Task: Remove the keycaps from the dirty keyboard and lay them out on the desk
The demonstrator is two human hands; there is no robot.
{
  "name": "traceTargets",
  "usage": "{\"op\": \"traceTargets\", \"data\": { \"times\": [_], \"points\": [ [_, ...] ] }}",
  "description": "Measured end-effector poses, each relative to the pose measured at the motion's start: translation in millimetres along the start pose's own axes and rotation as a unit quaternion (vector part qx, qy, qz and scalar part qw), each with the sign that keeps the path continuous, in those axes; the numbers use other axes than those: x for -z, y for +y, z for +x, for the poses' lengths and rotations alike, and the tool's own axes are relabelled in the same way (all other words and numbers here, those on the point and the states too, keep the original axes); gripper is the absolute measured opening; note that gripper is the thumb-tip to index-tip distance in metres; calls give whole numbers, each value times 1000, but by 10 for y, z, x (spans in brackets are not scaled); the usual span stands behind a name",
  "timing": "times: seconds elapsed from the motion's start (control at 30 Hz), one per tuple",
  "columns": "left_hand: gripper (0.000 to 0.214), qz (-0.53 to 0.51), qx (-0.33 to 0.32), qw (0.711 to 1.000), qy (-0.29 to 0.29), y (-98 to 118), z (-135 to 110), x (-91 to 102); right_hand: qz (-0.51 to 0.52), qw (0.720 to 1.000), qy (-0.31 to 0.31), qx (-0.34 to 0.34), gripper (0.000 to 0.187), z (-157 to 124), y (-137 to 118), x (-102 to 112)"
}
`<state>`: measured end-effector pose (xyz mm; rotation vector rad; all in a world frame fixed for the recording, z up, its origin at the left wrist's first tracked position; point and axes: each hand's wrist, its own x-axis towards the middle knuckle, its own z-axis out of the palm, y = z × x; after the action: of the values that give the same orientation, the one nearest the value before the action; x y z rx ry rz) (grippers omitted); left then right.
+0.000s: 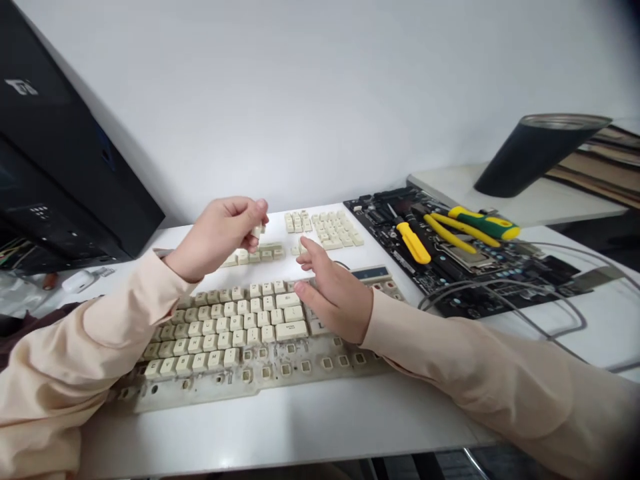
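Observation:
A cream keyboard [235, 327] lies on the white table, partly stripped, with bare sockets along its front and right side. My left hand [220, 233] is raised above its back edge, fingers closed on a small cream keycap [257, 231]. Over the keyboard's right part hovers my right hand [335, 293], fingers apart and holding nothing I can see. Behind the keyboard, loose keycaps [336, 230] are laid out in groups, with a row of keycaps [260, 253] just below my left hand. My right hand covers some of the keyboard's right section.
To the right is a circuit board [450, 287] bearing a yellow screwdriver [413, 242], yellow-handled pliers [460, 232] and a green-yellow handled tool [485, 223]. A grey cable [530, 307] loops nearby. A black computer case [65, 133] stands left; a dark cylinder [535, 157] stands back right.

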<state>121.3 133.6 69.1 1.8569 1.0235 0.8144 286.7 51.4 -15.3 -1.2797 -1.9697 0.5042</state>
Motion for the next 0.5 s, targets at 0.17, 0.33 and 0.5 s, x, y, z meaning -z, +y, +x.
{"op": "traceTargets", "data": {
  "times": [0.17, 0.33, 0.5],
  "points": [
    [27, -194, 233, 951, -60, -20, -38, 265, -10, 999, -28, -20, 67, -11, 5, 10],
    [5, -223, 254, 937, -93, -124, -253, 366, -21, 999, -26, -14, 65, -22, 22, 1],
    [23, -60, 162, 977, -127, -188, -395, 328, -46, 999, -22, -2, 50, -21, 28, -6]
  ]
}}
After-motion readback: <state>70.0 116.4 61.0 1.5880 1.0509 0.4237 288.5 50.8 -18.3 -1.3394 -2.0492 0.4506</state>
